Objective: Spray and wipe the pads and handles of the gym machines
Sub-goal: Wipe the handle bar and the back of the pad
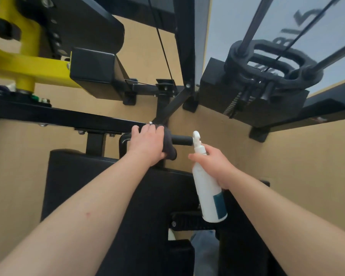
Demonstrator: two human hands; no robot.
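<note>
Left hand (147,144) clenched round a dark cloth (168,144), cloth wrapped over the black handle (182,139). The handle's long axis runs left-right across the view, and its bare grip end pokes out to the right of the cloth. Right hand (215,166) grasps the white spray bottle (207,188) by the neck, nozzle just beside that end — cannot tell if touching. Seat pad (108,186) lies below. Judgement: the wipe travels rightward along the axis — left hand is nearer and already on it.
</note>
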